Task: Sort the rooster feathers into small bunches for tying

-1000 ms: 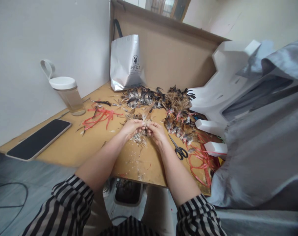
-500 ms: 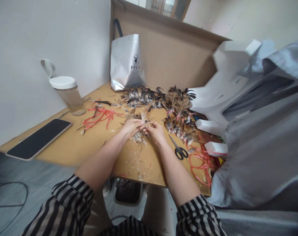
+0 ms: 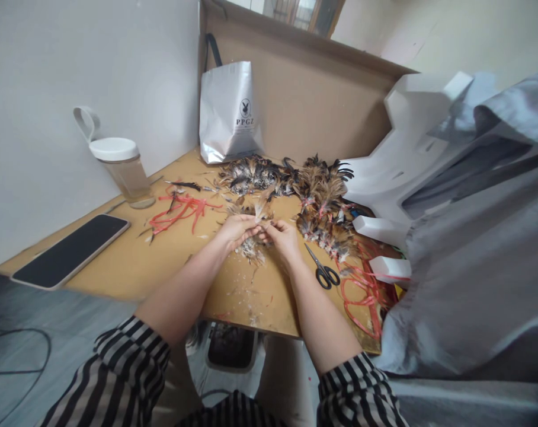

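My left hand [image 3: 239,231] is closed, its fingertips pinching the base of light brown feathers [image 3: 262,207] that point up and away. Right beside it, my right hand [image 3: 279,235] is also closed, thumb and fingers pressed together close to the feather base; what lies between them is too small to name. Under and around both hands lie loose feathers [image 3: 253,251]. Behind them is a dark feather pile [image 3: 251,176], and to the right are brown feather bunches [image 3: 326,232] with red ties. Black-handled scissors [image 3: 326,274] lie right of my right forearm.
Red strips lie at the left [image 3: 180,212] and right [image 3: 362,296] of the table [image 3: 162,270]. A phone [image 3: 71,249], a lidded cup [image 3: 125,175] and a silver bag [image 3: 228,115] stand or lie around. White foam [image 3: 380,172] and grey cloth [image 3: 473,279] edge the right side.
The feathers in my left fingertips and the fingers of my right hand have shifted very slightly. Everything else looks the same.
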Demonstrator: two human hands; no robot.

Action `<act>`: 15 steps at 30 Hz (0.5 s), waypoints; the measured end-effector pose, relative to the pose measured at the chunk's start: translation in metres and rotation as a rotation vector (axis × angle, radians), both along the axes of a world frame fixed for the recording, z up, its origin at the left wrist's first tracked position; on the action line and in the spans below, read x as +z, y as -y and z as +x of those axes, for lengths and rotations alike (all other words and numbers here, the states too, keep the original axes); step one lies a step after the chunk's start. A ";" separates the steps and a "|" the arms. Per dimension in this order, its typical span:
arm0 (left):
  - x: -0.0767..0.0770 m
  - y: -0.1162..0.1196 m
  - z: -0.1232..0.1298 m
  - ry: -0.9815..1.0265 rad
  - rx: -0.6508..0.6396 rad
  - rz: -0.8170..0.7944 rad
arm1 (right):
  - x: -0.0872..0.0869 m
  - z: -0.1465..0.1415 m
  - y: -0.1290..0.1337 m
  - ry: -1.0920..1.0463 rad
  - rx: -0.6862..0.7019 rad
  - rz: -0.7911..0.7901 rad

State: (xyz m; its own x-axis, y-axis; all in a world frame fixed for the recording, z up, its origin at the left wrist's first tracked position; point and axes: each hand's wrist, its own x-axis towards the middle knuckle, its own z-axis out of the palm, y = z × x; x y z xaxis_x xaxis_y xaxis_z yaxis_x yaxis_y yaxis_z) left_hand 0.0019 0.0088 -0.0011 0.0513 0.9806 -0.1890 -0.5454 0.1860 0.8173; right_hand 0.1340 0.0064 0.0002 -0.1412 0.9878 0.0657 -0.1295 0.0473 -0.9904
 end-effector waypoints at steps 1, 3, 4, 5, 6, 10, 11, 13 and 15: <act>0.000 0.000 0.000 -0.002 -0.015 0.004 | 0.000 0.001 -0.001 0.000 -0.014 -0.007; 0.000 0.001 0.001 0.001 -0.041 0.013 | 0.002 0.003 -0.001 -0.004 -0.033 -0.019; 0.000 0.001 0.001 0.009 -0.045 0.014 | 0.002 0.004 -0.001 -0.003 -0.031 -0.022; 0.001 0.001 0.000 0.020 -0.047 0.011 | 0.003 0.004 -0.001 0.003 -0.021 -0.022; 0.001 0.001 0.000 0.035 -0.049 0.004 | 0.003 0.005 -0.001 0.015 -0.005 -0.019; 0.001 -0.001 -0.002 0.109 -0.056 -0.036 | 0.003 0.004 0.001 0.066 0.030 0.035; 0.001 -0.002 -0.003 0.121 -0.053 -0.044 | 0.003 0.004 0.002 0.077 0.033 0.051; 0.000 -0.003 -0.003 0.132 -0.048 -0.055 | 0.004 0.003 0.003 0.106 0.042 0.076; -0.001 -0.004 -0.003 0.122 -0.041 -0.057 | 0.005 0.002 0.004 0.131 0.042 0.089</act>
